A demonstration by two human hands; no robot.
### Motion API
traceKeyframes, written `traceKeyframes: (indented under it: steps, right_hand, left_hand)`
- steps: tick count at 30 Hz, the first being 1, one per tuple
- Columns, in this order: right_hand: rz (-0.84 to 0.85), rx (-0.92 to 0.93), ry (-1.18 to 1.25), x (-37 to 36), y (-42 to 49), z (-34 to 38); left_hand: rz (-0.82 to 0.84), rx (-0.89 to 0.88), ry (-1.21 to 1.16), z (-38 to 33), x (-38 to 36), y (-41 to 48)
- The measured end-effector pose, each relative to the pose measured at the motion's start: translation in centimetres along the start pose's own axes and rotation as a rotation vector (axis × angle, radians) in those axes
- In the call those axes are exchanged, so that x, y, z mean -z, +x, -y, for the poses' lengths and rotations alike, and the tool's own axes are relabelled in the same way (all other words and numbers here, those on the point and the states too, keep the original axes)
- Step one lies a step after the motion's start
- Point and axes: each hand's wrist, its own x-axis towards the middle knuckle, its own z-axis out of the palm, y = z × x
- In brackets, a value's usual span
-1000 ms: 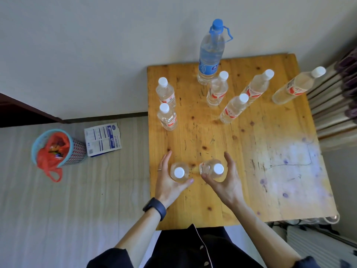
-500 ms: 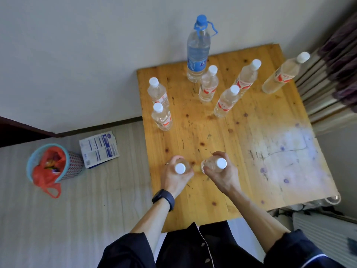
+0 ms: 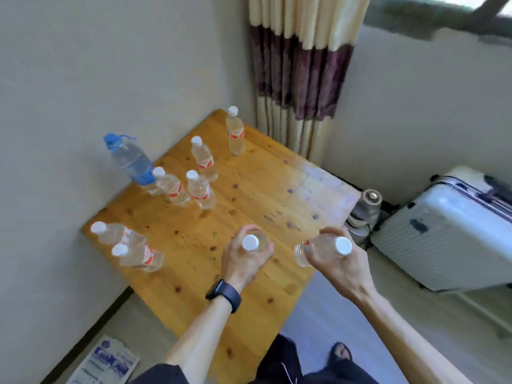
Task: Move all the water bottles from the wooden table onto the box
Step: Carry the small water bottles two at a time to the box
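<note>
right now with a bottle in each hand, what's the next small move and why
Probably carry both off to the right: the left hand grips the left bottle over the wooden table, the right hand holds the right bottle beyond its edge. No box clearly shows.

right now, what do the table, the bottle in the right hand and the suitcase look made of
The table looks like wood, likely pine, under glossy varnish: knots and grain show, with a worn pale patch. The bottle in the right hand is clear thin plastic, see-through, with an opaque white cap. The suitcase is probably hard-shell plastic: pale, ribbed, slightly shiny.
</note>
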Motion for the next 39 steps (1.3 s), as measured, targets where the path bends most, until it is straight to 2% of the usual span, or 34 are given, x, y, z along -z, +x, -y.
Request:
traceKeyframes:
  steps: [4, 8, 14, 20, 31, 39]
  right_hand:
    - [-0.284, -0.043, -0.005, 9.3, -3.2, -2.4]
    - [-0.546, -0.095, -0.038, 19.6, -8.7, -6.8]
    - [-0.887, -0.236, -0.033, 33.8, -20.3, -14.7]
    - [-1.176, -0.411, -0.051, 44.9, -32.9, -21.4]
    - [-1.720, -0.742, -0.048, 57.8, -53.0, -29.3]
    - [-1.954, -0.988, -0.027, 63.9, -63.0, -33.3]
  left_hand:
    - [0.146, -0.291, 0.120, -8.3, -6.4, -0.8]
    - [0.333, -0.478, 0.170, -16.8, -15.1, -5.1]
    - [0.601, -0.647, 0.130, -27.1, -29.2, -17.8]
    - [0.867, -0.855, 0.131, -35.0, -41.6, -32.5]
    - [1.395, -1.247, 0.220, -45.0, -59.4, -59.4]
    - [1.658, -1.493, 0.316, -48.6, -68.6, -75.5]
